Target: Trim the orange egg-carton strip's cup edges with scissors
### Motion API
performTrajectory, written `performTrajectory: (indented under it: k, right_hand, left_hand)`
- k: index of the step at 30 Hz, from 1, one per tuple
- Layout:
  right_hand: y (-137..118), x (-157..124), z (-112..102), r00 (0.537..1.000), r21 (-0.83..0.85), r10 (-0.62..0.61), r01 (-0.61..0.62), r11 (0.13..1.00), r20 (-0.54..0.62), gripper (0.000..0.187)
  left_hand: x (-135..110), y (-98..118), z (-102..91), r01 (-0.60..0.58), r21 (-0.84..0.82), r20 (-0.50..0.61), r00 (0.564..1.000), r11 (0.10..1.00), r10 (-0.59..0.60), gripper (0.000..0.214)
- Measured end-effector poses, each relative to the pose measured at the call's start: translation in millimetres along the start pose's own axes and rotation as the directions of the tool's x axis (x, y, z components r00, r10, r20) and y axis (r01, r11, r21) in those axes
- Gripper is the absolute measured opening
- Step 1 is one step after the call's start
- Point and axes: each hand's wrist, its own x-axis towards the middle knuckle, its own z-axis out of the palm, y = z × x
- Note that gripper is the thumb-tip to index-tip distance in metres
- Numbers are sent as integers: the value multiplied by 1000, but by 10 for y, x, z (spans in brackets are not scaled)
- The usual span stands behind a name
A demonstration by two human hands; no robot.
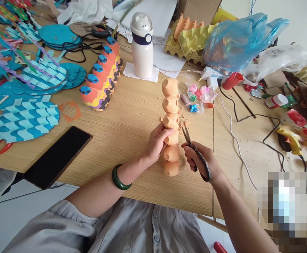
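Observation:
An orange strip of egg-carton cups (171, 121) lies lengthwise on the wooden table in front of me. My left hand (157, 142) grips it from the left near its middle, thumb over the top. My right hand (202, 163) holds black-handled scissors (187, 135), fingers in the loops. Their blades point up and left, slightly apart, close to the strip's right edge. Small orange scraps (185, 124) lie around the blade tips and along the strip.
A painted egg-carton caterpillar (100, 75) and a white bottle (142, 49) stand behind. At left are a phone (60, 156) and blue paper crafts (24, 119). Clay packets (198, 95), a red cup (232, 80), cables and a yellow glue gun (290, 140) lie to the right.

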Motion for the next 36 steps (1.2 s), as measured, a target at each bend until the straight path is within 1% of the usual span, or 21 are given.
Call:
performTrajectory:
  k: [2, 4, 6, 8, 11, 14, 18, 20, 22, 24, 28, 30, 33, 36]
  right_hand:
    - [-78, -45, -22, 992, 120, 81, -92, 988, 94, 49]
    - [-135, -71, -56, 975, 185, 134, -166, 969, 175, 53]
    - [-178, -81, -86, 962, 207, 151, -199, 958, 227, 55]
    - [-217, -82, -98, 957, 195, 149, -200, 960, 248, 56]
    - [-276, -86, -83, 964, 131, 138, -170, 977, 227, 58]
    - [-308, -91, -69, 976, 71, 120, -134, 988, 180, 58]
    - [-253, -71, -87, 988, 4, 80, -81, 997, 130, 56]
    - [-194, -47, -92, 993, -39, 66, -63, 997, 101, 53]
    - [-135, -20, -83, 998, -90, 19, -13, 996, 67, 46]
    - [-81, 9, -66, 997, -150, -69, 71, 986, 20, 37]
    - [31, 74, -29, 972, -293, -230, 207, 934, -48, 27]
    - [90, 105, -12, 943, -409, -326, 270, 872, -72, 24]
    - [153, 137, 17, 875, -595, -475, 334, 731, -93, 22]
    - [177, 154, 42, 819, -683, -568, 367, 631, -84, 22]
  left_hand:
    - [-1, -13, -9, -33, 5, 1, 999, 999, 33, 21]
    - [-3, -32, -21, -67, 22, 10, 998, 998, 67, 22]
    - [-9, -52, -31, -92, 37, 26, 996, 995, 91, 21]
    - [-16, -66, -37, -102, 41, 42, 994, 994, 100, 19]
    - [-22, -71, -32, -82, 37, 49, 996, 996, 80, 19]
    - [-16, -53, -16, -20, 4, 24, 1000, 1000, 19, 20]
    - [0, -34, -7, 72, -75, -28, 997, 995, -75, 14]
    - [10, -39, -11, 111, -116, -23, 993, 987, -114, 13]
    - [20, -47, -11, 145, -155, -7, 989, 977, -148, 12]
    - [27, -46, -5, 188, -194, 2, 982, 963, -191, 13]
    - [34, -16, 0, 297, -263, 35, 954, 918, -299, 18]
    - [36, -6, -15, 355, -284, 87, 935, 891, -345, 20]
    - [34, -7, -42, 406, -291, 168, 913, 866, -371, 22]
    - [21, -10, -32, 424, -319, 211, 904, 847, -373, 22]
